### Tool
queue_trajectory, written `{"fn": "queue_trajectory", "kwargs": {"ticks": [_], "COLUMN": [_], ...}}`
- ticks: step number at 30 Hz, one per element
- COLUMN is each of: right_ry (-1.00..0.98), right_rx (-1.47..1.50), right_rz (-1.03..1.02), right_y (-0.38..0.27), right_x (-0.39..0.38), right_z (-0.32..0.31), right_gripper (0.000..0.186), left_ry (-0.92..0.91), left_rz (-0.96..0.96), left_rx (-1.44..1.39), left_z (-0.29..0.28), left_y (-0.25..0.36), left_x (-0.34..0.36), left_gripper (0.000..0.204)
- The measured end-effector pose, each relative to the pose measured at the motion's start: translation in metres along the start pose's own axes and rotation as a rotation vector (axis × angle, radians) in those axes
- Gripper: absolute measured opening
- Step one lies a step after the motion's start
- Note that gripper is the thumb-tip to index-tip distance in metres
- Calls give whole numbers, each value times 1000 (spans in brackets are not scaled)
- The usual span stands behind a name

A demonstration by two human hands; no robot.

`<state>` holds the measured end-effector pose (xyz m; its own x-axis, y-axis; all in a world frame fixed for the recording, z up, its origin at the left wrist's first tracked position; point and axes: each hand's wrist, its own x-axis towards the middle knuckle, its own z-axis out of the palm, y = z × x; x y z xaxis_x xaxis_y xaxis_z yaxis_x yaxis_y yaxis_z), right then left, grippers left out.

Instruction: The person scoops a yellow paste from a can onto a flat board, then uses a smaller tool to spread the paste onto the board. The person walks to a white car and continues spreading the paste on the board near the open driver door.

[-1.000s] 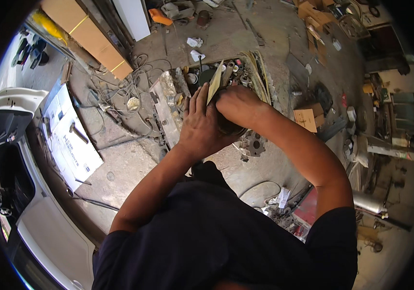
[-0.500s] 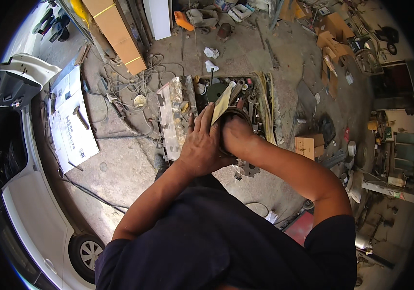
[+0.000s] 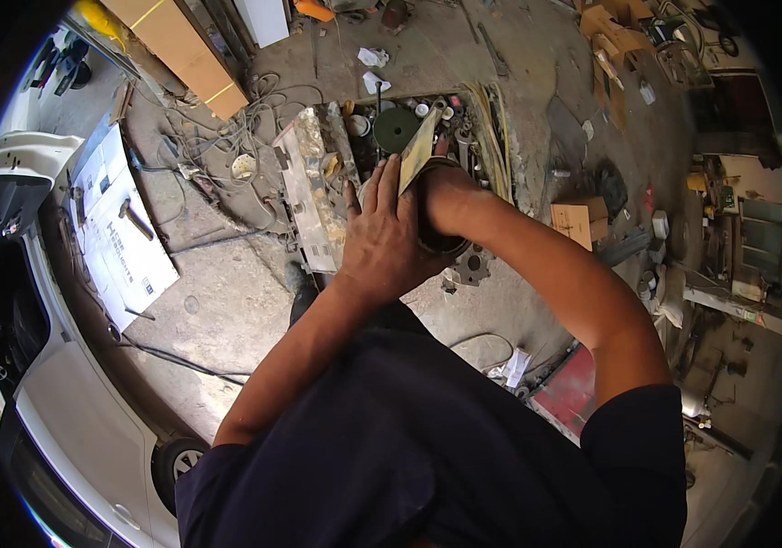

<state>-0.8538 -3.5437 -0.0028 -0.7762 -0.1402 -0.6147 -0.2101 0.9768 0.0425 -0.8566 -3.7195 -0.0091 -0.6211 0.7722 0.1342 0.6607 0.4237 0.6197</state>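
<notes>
Dark metal, apparently, in the hollow round part, held at mid-view in front of a battered parts bench. Since a second ago, a deeper reach of the right hand from the mouth into the hollow, suggesting work now on the inner side; cannot tell whether clenched or gripping, with those fingers hidden. Same placement of the left hand, grasping the part from outside with long, straight fingers beside a yellowish strip. Beyond, a green disc, now in fuller view among small cans. Below, stained concrete floor; leftward, a hammer on a white printed sheet, tangled cables, a white car; rightward, an opened carton and a red panel.
</notes>
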Motion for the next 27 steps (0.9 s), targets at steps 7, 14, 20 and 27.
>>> {"fn": "queue_trajectory", "kwargs": {"ticks": [7, 14, 20, 27], "right_ry": [143, 175, 198, -154], "right_rx": [-30, 287, -445, -110], "right_rz": [60, 206, 167, 76], "right_y": [-13, -15, -27, -18], "right_x": [-6, -31, 4, -1], "right_z": [9, -8, 50, -20], "right_gripper": [70, 56, 69, 76], "left_ry": [-35, -31, -34, -48], "left_rz": [5, -5, 1, -30], "left_rx": [-3, -43, -28, -12], "left_z": [3, 5, 5, 4], "left_y": [-2, -5, -5, -2], "left_x": [1, -2, -1, 0], "left_gripper": [131, 129, 128, 126]}}
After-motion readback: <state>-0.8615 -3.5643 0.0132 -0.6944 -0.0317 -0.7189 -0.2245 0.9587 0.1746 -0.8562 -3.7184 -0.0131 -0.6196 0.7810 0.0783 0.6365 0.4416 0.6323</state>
